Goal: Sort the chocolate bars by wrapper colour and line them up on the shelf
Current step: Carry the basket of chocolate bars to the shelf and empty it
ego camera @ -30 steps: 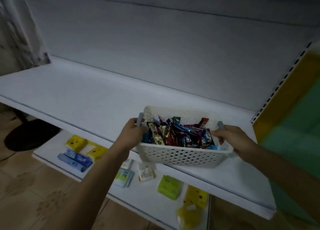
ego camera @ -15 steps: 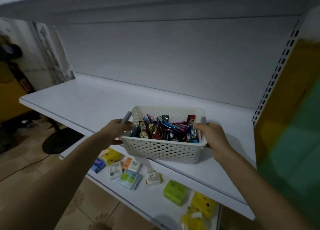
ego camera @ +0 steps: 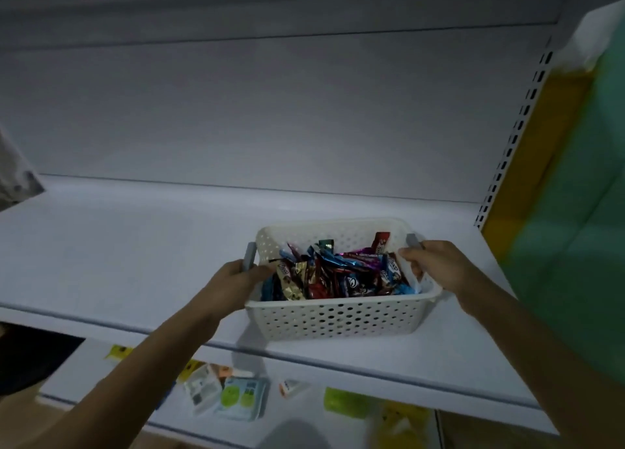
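Looking down from the head view onto a white shelf [ego camera: 135, 262], with a white perforated basket [ego camera: 338, 316] over its right part, close to the front edge. Cannot tell whether the basket's bottom rests on the board or hangs just above it. Grips the basket at both short ends: left hand [ego camera: 233, 279] curled round the grey left handle [ego camera: 249, 254], thumb lying toward the rim; right hand [ego camera: 436, 266] curled round the grey right handle [ego camera: 412, 239], fingertips reaching just inside the rim. Hands well apart, with the whole length of the basket between them, both forearms stretching in from the lower corners. Holds inside the basket a loose heap of chocolate bars [ego camera: 338, 276], with red, blue, gold, purple and teal wrappers mixed together, a few standing on end against the far wall. Behind, a plain pale back panel [ego camera: 270, 110] and, at the right, a slotted upright [ego camera: 514, 137] beside a blurred green and yellow surface [ego camera: 575, 212]. Below the front edge, a lower shelf [ego camera: 304, 411] with small packs: a pale blue-green pack [ego camera: 240, 398], a lime green pack [ego camera: 345, 403] and a yellow pack [ego camera: 402, 418], all too blurred to read.
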